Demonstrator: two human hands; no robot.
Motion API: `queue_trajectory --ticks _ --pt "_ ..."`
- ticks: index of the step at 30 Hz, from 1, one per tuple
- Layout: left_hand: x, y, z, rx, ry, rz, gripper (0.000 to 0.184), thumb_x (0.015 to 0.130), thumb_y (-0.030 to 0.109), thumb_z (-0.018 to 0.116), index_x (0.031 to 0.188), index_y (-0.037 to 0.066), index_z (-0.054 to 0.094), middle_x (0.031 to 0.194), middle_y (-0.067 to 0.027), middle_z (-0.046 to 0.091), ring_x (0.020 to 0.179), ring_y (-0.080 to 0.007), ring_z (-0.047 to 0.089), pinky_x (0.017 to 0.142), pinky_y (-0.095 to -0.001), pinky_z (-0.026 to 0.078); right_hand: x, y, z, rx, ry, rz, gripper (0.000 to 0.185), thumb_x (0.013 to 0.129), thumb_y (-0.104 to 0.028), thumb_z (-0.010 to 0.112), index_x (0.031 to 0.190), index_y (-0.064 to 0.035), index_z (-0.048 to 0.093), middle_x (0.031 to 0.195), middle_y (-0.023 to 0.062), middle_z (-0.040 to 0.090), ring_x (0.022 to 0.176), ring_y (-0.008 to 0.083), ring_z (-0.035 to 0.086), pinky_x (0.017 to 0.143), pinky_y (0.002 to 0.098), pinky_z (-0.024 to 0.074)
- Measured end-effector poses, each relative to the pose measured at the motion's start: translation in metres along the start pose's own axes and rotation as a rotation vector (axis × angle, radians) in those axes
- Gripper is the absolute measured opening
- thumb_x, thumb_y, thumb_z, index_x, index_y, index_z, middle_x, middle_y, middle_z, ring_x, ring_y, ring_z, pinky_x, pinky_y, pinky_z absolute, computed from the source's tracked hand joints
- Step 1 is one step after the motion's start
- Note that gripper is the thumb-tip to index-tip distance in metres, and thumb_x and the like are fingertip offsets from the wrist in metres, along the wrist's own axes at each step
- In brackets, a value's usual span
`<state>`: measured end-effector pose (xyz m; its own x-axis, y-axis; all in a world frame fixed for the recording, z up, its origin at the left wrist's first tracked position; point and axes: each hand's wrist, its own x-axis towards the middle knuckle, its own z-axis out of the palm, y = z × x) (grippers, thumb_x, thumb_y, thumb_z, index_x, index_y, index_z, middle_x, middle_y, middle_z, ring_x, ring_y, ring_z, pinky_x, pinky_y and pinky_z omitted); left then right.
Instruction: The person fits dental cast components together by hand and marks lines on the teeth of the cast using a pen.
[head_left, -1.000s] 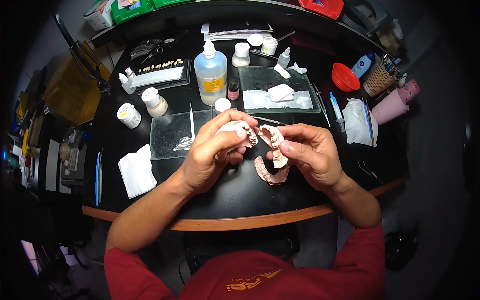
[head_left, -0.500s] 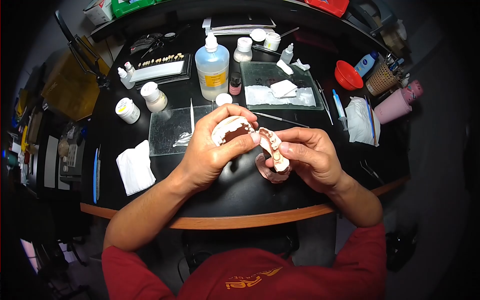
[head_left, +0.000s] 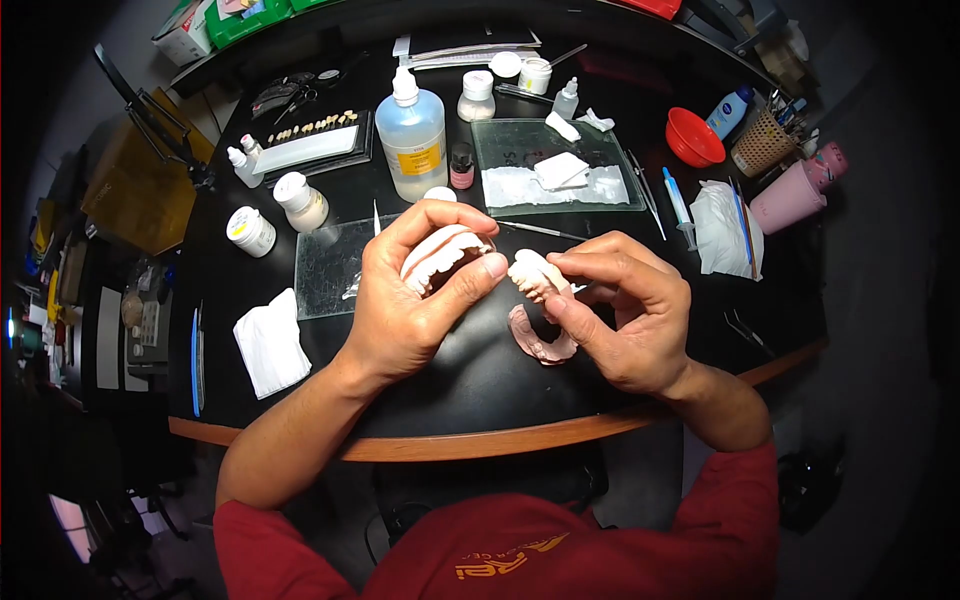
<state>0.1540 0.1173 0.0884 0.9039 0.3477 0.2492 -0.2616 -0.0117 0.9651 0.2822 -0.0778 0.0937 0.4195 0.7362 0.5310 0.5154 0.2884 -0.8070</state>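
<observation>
My left hand [head_left: 420,290] is closed around a pale dental cast [head_left: 437,257], its row of teeth facing down toward me. In my right hand [head_left: 630,310], thumb and fingers pinch a smaller dental cast piece [head_left: 538,275] with teeth along its lower left side. The two pieces are held close together but apart, above the bench. Below the right one, a pinkish horseshoe-shaped cast [head_left: 540,342] lies on the black tabletop, partly covered by my right fingers.
A glass slab [head_left: 340,255] lies behind my left hand, and another glass slab [head_left: 490,150] farther back. Around them stand a large liquid bottle [head_left: 412,135], white-lidded jars [head_left: 250,231], a shade guide [head_left: 310,145], a folded tissue [head_left: 272,345], a red bowl [head_left: 695,138] and a syringe [head_left: 678,207].
My right hand has turned its cast piece so the teeth now face left and down. My left hand has tilted its cast, showing more of its teeth. The view has shifted slightly.
</observation>
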Motion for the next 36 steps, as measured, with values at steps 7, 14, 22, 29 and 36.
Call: queue_trajectory --ticks 7,14,22,29,36 --pt "0.0 0.0 -0.001 -0.482 -0.044 -0.184 0.046 0.101 0.037 0.04 0.124 0.001 0.057 0.116 -0.0141 0.067 0.077 -0.0097 0.054 0.06 -0.0212 0.043 0.0 -0.007 0.003 0.195 0.023 0.188 0.038 0.087 0.007 0.075 0.124 0.005 0.066 0.117 0.0145 0.064 0.099 0.0146 0.069 0.077 0.0226 0.0624" --pt "-0.001 -0.007 -0.006 -0.67 -0.102 -0.295 0.055 0.095 0.036 0.032 0.131 -0.001 0.052 0.116 -0.0227 0.067 0.077 -0.0164 0.058 0.054 -0.0251 0.045 0.004 -0.006 -0.002 0.489 -0.004 0.385 0.052 0.091 0.009 0.071 0.139 0.0088 0.051 0.12 0.0146 0.063 0.103 0.0146 0.066 0.088 0.0275 0.0602" --pt "0.0 -0.01 0.0 -0.631 -0.062 -0.299 0.054 0.11 0.042 0.038 0.146 0.003 0.044 0.122 -0.0154 0.063 0.087 -0.0143 0.06 0.066 -0.0292 0.051 0.006 -0.003 -0.001 0.517 0.02 0.433 0.059 0.09 0.006 0.074 0.142 0.008 0.047 0.121 0.0146 0.063 0.1 0.0139 0.065 0.087 0.0268 0.0579" --pt "0.0 -0.008 0.002 -0.572 -0.057 -0.373 0.064 0.11 0.055 0.026 0.141 0.004 0.049 0.109 -0.0134 0.066 0.076 -0.0148 0.059 0.06 -0.0284 0.05 0.006 -0.003 -0.004 0.557 -0.008 0.447 0.05 0.09 0.003 0.075 0.134 0.0068 0.051 0.117 0.0147 0.064 0.101 0.0142 0.066 0.088 0.0282 0.0583" --pt "0.0 -0.008 -0.004 -0.781 -0.151 -0.535 0.078 0.106 0.063 0.02 0.143 0.001 0.048 0.108 -0.0166 0.066 0.076 -0.0184 0.057 0.058 -0.03 0.046 0.005 0.001 -0.008 0.669 -0.036 0.547 0.046 0.095 0.001 0.07 0.136 0.0053 0.05 0.115 0.0146 0.064 0.103 0.0146 0.067 0.088 0.028 0.0583"
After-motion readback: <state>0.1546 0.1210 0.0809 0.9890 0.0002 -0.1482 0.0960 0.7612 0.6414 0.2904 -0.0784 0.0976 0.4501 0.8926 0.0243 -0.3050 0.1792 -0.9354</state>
